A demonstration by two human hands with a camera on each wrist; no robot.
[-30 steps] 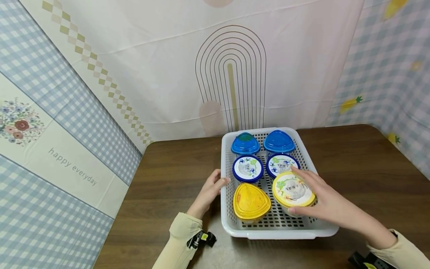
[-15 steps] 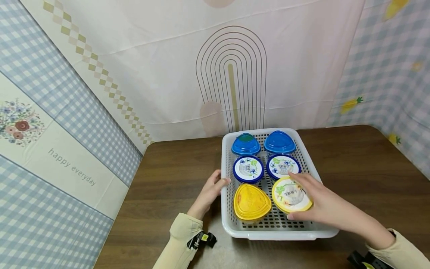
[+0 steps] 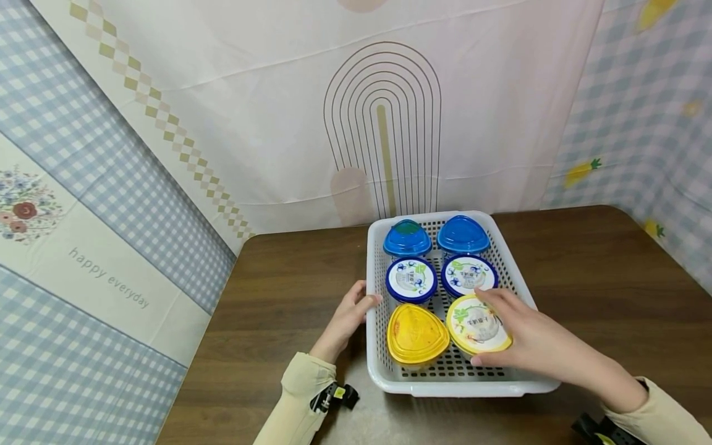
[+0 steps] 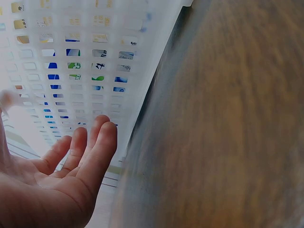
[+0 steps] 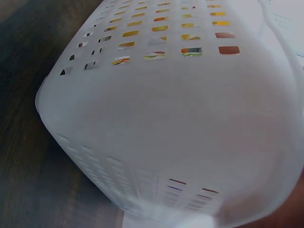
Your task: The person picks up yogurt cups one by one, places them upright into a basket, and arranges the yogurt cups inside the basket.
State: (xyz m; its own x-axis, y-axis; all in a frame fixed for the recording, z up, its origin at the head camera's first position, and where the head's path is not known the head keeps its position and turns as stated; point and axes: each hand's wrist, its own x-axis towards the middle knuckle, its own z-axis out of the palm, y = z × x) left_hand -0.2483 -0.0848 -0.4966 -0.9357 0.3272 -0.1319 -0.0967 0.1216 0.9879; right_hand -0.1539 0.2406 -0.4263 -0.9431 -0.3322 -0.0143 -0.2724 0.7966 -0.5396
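A white plastic basket [image 3: 467,389] with a slotted wall and floor stands on the table and holds several lidded tubs. At its left rim, my left hand [image 3: 346,321] has the thumb over the edge and the fingers along the outer wall, as the left wrist view also shows. My right hand [image 3: 536,340] grips a round tub with a yellow-edged white lid [image 3: 478,324] at the basket's near right, thumb on the near side, fingers on the far side. Beside it sits a tub with a yellow triangular lid [image 3: 417,334]. In the right wrist view the basket wall hides the right fingers.
Behind the yellow-lidded tubs stand two round tubs with blue-edged white lids, left [image 3: 411,280] and right [image 3: 470,275]. Farther back are two tubs with blue triangular lids, left [image 3: 407,238] and right [image 3: 463,235]. A wall cloth [image 3: 278,123] hangs behind the brown wooden table [image 3: 278,309].
My right hand has shifted the round yellow-lidded tub a little to the left, closer to the yellow triangular one. My left hand has stayed at the basket rim.
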